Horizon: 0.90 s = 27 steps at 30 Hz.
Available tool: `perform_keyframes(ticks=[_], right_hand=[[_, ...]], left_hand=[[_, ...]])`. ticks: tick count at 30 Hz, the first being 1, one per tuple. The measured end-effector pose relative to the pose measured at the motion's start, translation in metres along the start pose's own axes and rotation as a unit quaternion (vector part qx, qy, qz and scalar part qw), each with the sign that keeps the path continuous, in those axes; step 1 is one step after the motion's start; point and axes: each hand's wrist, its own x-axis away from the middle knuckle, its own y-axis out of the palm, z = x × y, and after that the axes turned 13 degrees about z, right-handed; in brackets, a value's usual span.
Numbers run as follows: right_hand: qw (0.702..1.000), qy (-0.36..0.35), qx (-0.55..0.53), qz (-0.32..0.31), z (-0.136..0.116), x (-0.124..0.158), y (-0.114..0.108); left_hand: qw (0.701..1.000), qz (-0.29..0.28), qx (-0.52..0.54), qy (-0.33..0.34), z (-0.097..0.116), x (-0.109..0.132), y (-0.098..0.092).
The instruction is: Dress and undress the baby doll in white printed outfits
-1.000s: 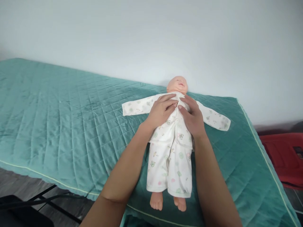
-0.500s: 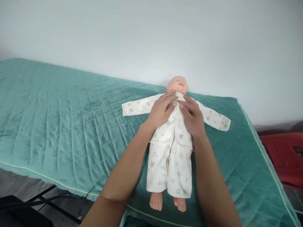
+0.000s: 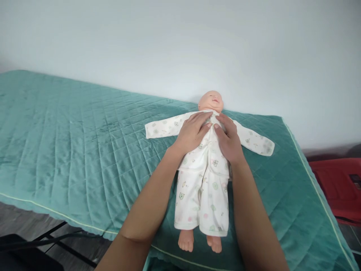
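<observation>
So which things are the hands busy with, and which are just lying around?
Busy with: left hand and right hand, both flat on the chest of the baby doll; the doll's white printed top, under the fingers.
Just around: white printed trousers; teal quilted cover under the doll; red thing at the right; black thing on the floor.

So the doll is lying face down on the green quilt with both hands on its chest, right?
No, the doll lies face up; the head view shows its face. It is on the green quilt, with the left hand and right hand on its chest.
</observation>
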Motion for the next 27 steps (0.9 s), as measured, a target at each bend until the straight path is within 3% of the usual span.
perform_keyframes(ticks=[8, 18, 22, 27], right_hand=[[0.998, -0.003, 0.035, -0.043, 0.007, -0.013, 0.002], [0.998, -0.044, 0.011, -0.049, 0.016, -0.017, 0.002], [0.997, -0.03, 0.031, -0.057, 0.016, -0.016, 0.001], [0.997, -0.048, 0.024, -0.06, 0.016, -0.016, -0.001]], left_hand=[[1.0, 0.002, 0.002, 0.0, 0.0, 0.0, 0.0], [1.0, 0.012, 0.014, 0.002, -0.003, 0.001, 0.0], [1.0, 0.016, 0.02, 0.003, -0.004, -0.001, 0.001], [0.999, 0.039, 0.037, -0.006, -0.014, 0.001, 0.006]])
